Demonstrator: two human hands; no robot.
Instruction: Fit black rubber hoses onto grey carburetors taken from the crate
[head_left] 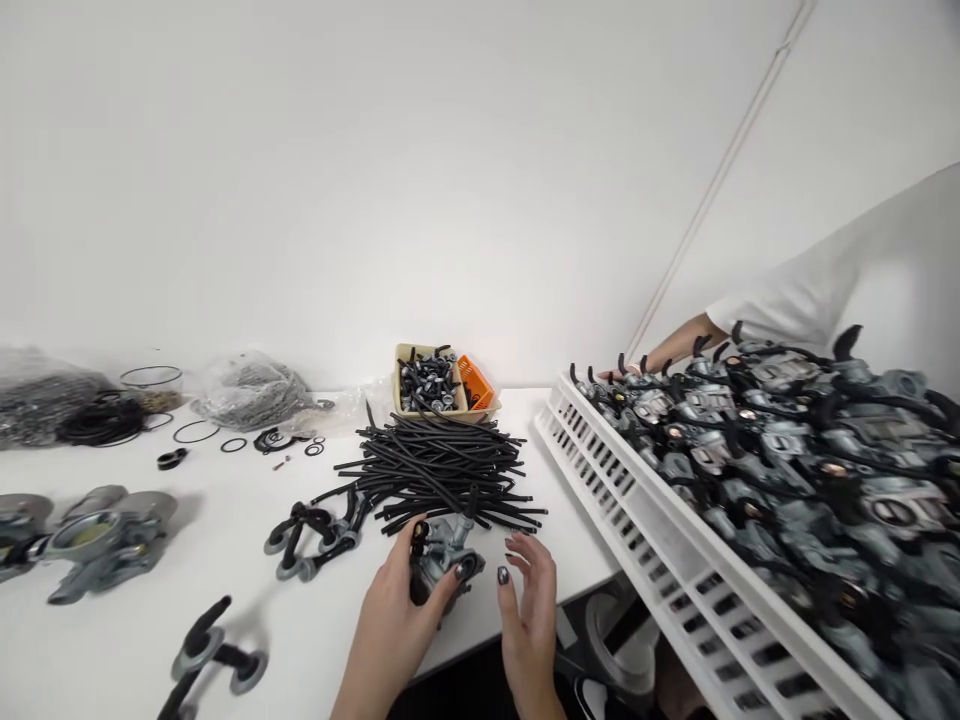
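My left hand [397,610] grips a metal carburetor [448,550] over the front edge of the white table [315,640], thumb on its near side. Just right of it, my right hand [527,610] is raised with its fingers apart and nothing in them. Behind the carburetor lies a pile of thin black rubber hoses [442,460]. To its left sit several black fittings with grey round caps [315,535]. More of these fittings [217,650] lie near the front left.
A white slatted crate [637,500] heaped with carburetors [787,450] stands at right, another person's hand [622,373] at its far rim. A cream bin [405,380] and orange basket [474,378] sit at the back. Bagged parts [251,390] and larger castings [105,540] lie left.
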